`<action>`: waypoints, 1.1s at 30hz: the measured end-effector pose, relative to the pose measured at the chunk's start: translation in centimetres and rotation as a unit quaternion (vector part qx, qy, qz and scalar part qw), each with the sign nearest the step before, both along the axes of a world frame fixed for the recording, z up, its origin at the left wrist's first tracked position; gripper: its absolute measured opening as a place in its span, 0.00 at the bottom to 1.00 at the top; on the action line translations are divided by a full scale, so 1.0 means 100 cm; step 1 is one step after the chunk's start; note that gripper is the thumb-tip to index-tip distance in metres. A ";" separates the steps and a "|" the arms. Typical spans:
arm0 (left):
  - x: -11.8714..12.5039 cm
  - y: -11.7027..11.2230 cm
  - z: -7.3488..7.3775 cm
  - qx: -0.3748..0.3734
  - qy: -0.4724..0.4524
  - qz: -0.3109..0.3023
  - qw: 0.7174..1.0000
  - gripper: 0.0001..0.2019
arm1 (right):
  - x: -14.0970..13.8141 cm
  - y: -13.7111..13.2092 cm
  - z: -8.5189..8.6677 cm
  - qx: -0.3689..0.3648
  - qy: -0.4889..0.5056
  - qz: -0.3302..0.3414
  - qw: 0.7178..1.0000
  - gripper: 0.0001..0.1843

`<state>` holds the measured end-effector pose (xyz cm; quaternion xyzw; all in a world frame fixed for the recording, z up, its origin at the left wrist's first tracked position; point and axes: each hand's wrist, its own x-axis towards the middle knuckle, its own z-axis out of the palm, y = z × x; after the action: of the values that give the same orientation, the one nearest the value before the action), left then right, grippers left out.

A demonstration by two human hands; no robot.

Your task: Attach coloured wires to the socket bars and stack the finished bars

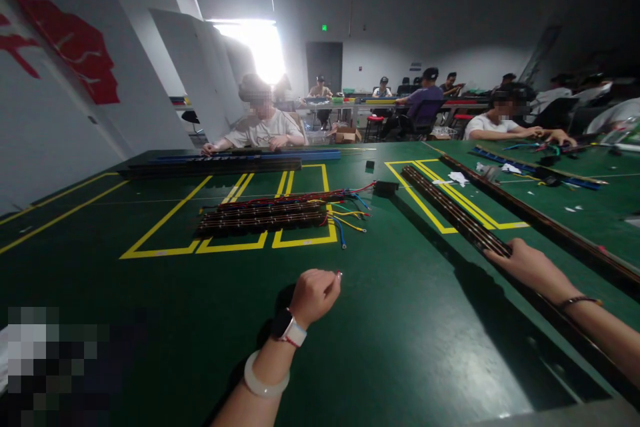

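My right hand (535,270) is wrapped over a long black rail with copper strips (450,210), which lies slantwise on the green table. The rail's far end, by a yellow taped outline, is in plain sight; its near part passes beneath my forearm. Above the table's middle, my left hand (315,293) is closed in a fist. A tiny pale and reddish bit (339,275) shows at its fingertips, too small to name. Beyond that fist lies a bundle of shorter black rails with copper strips (265,217). Coloured wires with ring terminals (350,213) stick out from the bundle's right end.
A second long rail (540,213) runs along the right, near paper scraps (457,178). Small black blocks (386,188) lie at the middle. Blue and black rails (240,160) lie before a person (270,123) across the green table (200,320); another person (505,123) works at right.
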<state>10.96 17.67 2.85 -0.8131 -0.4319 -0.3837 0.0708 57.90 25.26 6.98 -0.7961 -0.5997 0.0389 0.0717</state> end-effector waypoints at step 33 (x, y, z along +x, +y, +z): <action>0.033 -0.027 -0.010 0.243 -0.092 -0.048 0.965 0.04 | -0.567 0.020 -0.010 -0.093 0.080 0.585 0.802 0.37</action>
<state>14.22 14.97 1.82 -0.7529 -0.2907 -0.5529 0.2074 1.16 27.22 6.02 -0.2908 -0.9371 0.1930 0.0084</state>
